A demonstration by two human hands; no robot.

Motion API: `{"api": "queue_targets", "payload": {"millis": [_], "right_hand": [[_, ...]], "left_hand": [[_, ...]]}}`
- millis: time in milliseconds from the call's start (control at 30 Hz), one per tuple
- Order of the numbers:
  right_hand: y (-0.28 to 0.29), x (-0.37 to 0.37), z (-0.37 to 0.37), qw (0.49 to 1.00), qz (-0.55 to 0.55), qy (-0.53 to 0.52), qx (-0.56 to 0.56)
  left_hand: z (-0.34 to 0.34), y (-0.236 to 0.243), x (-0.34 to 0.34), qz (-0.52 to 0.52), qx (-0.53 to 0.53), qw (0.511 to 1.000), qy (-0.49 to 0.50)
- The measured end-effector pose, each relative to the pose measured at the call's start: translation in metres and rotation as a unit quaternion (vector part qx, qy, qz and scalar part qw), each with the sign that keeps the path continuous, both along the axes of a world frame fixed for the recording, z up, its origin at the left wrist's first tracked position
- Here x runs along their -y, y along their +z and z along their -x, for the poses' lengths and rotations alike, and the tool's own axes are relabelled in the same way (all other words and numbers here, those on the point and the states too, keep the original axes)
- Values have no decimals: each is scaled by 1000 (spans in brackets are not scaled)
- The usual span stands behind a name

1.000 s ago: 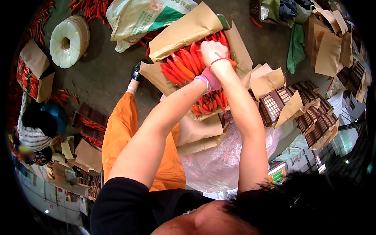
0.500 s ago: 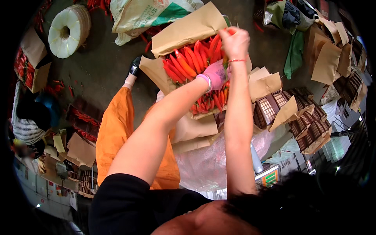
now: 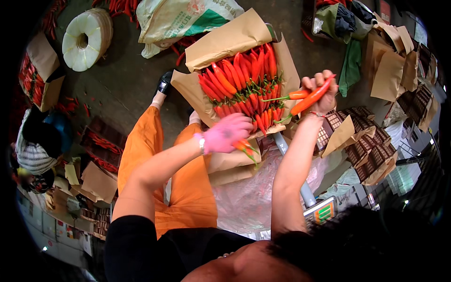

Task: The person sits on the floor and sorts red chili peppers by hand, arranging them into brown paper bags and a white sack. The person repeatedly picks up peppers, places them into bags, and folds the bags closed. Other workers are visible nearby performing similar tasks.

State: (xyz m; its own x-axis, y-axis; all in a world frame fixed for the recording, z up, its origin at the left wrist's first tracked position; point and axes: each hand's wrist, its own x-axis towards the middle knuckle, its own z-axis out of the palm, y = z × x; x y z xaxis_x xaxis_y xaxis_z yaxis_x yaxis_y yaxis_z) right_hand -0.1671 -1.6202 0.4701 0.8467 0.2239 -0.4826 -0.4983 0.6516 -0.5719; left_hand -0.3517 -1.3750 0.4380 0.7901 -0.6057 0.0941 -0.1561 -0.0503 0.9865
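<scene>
Red chili peppers lie in packed rows in a crate lined with brown paper, stems mostly pointing toward me. My right hand, bare with a red bracelet, is off the crate's right side, closed around two long chili peppers whose green stems point left. In a pink glove, my left hand is over the crate's near left edge, slightly blurred. Orange-red chili peppers with green stems stick out from under its fingers; how many cannot be told.
A scale with a green-lit display and grey post stands close on the right. Brown slatted crates with paper lie beyond it. A white sack and a roll of white strapping are at the far side. Another person is at left.
Both hands have left the far right part of the crate. My right hand moved right and nearer, now with peppers in view; my left moved nearer and left with peppers. The packed rows are uncovered.
</scene>
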Motion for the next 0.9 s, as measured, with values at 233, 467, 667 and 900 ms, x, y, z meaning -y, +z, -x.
{"api": "queue_targets", "payload": {"millis": [233,467,667,900], "right_hand": [[-55,-31,16,777,560,285,-25],[-103,-100,21,453,766,446,96],[-112,-103,24,434,770,463,66],[-43,-107,48,658,614,418,120]], "left_hand": [[46,-52,-60,28,-507,735,450],[22,-115,-30,160,-472,651,572],[11,-117,-21,-7,-460,672,580],[32,-101,-36,179,-529,569,604]]}}
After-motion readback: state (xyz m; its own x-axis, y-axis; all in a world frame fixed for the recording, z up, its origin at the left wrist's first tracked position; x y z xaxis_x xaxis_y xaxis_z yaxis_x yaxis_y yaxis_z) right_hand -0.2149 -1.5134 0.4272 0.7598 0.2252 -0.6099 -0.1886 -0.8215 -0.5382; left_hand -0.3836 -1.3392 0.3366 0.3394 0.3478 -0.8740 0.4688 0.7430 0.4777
